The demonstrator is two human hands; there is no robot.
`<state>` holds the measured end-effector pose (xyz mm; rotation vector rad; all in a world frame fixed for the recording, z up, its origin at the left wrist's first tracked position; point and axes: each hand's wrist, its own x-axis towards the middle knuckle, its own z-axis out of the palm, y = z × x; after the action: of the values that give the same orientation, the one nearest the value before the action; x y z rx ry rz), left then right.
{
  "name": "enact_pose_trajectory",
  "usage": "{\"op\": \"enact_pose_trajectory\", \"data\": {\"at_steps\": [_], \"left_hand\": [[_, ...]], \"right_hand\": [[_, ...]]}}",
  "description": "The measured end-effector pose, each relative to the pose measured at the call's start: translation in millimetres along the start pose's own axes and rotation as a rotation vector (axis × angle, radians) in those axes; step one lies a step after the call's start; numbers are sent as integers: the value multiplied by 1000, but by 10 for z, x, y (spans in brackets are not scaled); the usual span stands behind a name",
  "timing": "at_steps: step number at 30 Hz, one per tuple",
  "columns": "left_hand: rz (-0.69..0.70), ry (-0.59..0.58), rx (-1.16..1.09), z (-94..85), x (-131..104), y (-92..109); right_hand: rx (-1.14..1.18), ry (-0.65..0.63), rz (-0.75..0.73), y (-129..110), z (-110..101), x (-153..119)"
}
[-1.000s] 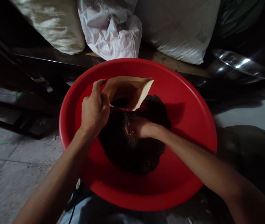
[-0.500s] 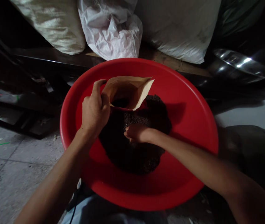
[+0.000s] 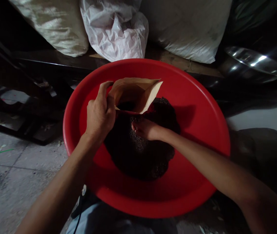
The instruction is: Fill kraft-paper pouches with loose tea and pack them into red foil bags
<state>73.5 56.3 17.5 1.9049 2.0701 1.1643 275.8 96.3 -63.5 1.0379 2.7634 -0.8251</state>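
A paper bag (image 3: 150, 94) with a tan inside stands in a wide red basin (image 3: 196, 185), its mouth gaping upward. My left hand (image 3: 100, 112) grips the bag's left edge, thumb and fingers closed around it. Beneath and around the bag spreads a heap of dark, fine grains (image 3: 138, 162). Just below the bag's near rim, my right hand (image 3: 146, 129) is in the heap with its fingers curled together on grains. How much it holds is hidden. Dark contents show dimly inside the bag.
A pale sack (image 3: 57, 29), a crumpled white plastic bag (image 3: 121, 35) and a large whitish sack (image 3: 189, 29) line a low ledge behind the basin. A shiny metal bowl (image 3: 257, 65) sits at right. Tiled floor (image 3: 4, 182) shows at left.
My right hand has moved a little away from me through the grains, closer to the bag's near rim. My left hand keeps its hold on the bag.
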Motion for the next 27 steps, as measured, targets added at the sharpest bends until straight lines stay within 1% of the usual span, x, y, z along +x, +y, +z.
{"op": "enact_pose_trajectory", "data": {"at_steps": [3,6,8,10,12,14,17,20,23,24,25,26,27], "left_hand": [[18,8,13,-2,-1,-5],[13,9,32,0,2,-11],[10,9,29,2,4,-12],[7,7,23,3,6,-8],[0,3,22,1,7,-1],[-2,4,24,-5,8,8],[3,5,27,-17,6,19],[6,2,11,-23,5,14],[20,8,-13,-11,21,-9],[20,13,-18,-2,31,-19],[17,21,-22,8,42,-29],[12,32,-24,19,52,-39],[9,42,-25,28,61,-49]], "right_hand": [[4,46,-61,28,15,7],[50,154,-109,82,-11,5],[52,230,-97,134,-52,0],[41,274,-39,192,-110,-9],[53,261,56,243,-174,-17],[80,198,165,282,-225,-17],[2,125,265,322,-248,3],[-98,124,305,339,-191,32],[-139,134,362,286,-62,72],[-154,146,357,244,-10,99],[-173,158,321,190,44,138],[-200,169,251,129,97,193],[-235,177,151,63,147,267]]}}
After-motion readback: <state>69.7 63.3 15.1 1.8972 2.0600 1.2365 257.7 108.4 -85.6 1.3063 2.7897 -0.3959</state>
